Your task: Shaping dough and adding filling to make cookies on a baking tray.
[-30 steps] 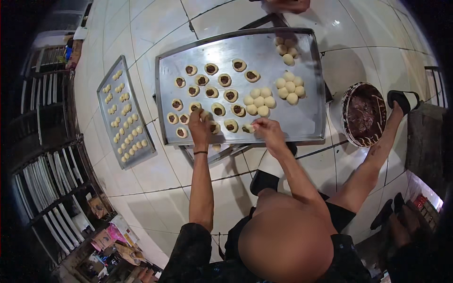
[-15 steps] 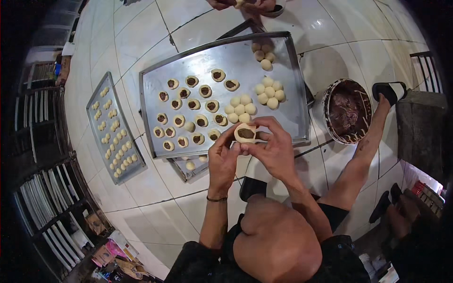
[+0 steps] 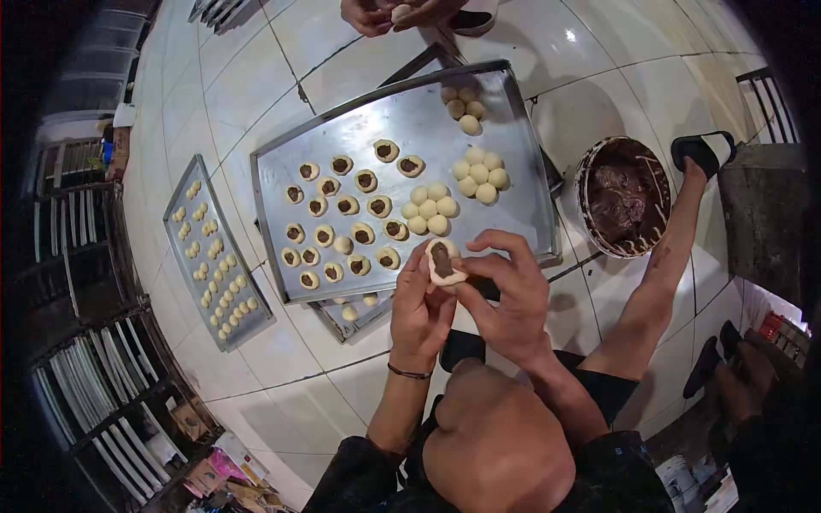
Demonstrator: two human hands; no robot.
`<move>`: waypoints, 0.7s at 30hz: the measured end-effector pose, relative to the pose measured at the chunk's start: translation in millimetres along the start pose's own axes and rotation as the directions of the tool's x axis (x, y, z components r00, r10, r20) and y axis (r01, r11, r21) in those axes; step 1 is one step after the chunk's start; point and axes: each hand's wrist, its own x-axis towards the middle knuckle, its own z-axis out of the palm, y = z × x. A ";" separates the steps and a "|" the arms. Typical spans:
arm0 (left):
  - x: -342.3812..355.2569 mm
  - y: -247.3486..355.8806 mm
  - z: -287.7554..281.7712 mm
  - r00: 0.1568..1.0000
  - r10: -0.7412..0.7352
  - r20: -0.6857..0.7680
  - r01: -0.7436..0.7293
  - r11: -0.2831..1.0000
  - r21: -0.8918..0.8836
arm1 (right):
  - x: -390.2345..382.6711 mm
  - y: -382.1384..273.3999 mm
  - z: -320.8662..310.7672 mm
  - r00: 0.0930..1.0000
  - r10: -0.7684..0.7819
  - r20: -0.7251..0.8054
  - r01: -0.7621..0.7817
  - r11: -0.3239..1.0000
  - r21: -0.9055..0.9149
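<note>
A flattened piece of dough [image 3: 451,278] with a dark brown filling along its middle is held up over the near edge of a large metal tray [image 3: 530,162]. My left hand [image 3: 419,321] grips it from the left with closed fingers. At its right edge, the thumb and curled fingers of my right hand [image 3: 513,299] pinch it, while the index finger arches away. On the tray's left half lie several dough rounds topped with filling [image 3: 362,232]. Plain dough balls [image 3: 429,208] sit in clusters to the right.
A bucket [image 3: 590,201] of dark brown filling stands right of the tray, beside a leg. Another tray partly shows beneath. Farther left, a narrow tray [image 3: 224,342] holds small dough pieces. Across the tray, another person's hands [image 3: 398,15] hold dough. Racks line the left side.
The dough piece has turned and tilted in my hands, its filling now stretched lengthwise. My right index finger has lifted off it. The view has shifted slightly.
</note>
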 end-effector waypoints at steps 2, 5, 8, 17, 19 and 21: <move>0.5 2.4 7.6 0.998 0.030 0.046 -0.033 0.997 0.065 | 1.5 8.1 -7.9 0.998 0.057 0.039 -0.062 0.990 0.129; 0.6 13.5 25.8 0.974 0.117 0.195 -0.165 0.955 0.248 | 6.3 16.4 -13.6 0.964 0.176 0.198 -0.253 0.835 0.488; 5.6 13.4 29.8 0.946 0.144 0.291 -0.226 0.935 0.272 | 9.7 7.0 -5.9 0.923 0.337 0.187 -0.377 0.693 0.614; 6.6 18.7 16.1 0.984 -0.004 0.177 0.001 1.000 0.019 | 0.4 -4.5 6.6 0.984 0.175 0.040 -0.179 0.947 0.266; 6.2 17.6 18.4 0.996 -0.001 0.089 0.001 1.000 0.001 | -1.6 -3.4 8.1 0.999 0.039 0.008 -0.040 0.995 0.089; 5.3 17.4 18.8 0.999 -0.001 0.043 0.001 1.000 -0.007 | -1.7 -1.6 8.1 1.000 -0.030 0.002 0.030 1.000 -0.002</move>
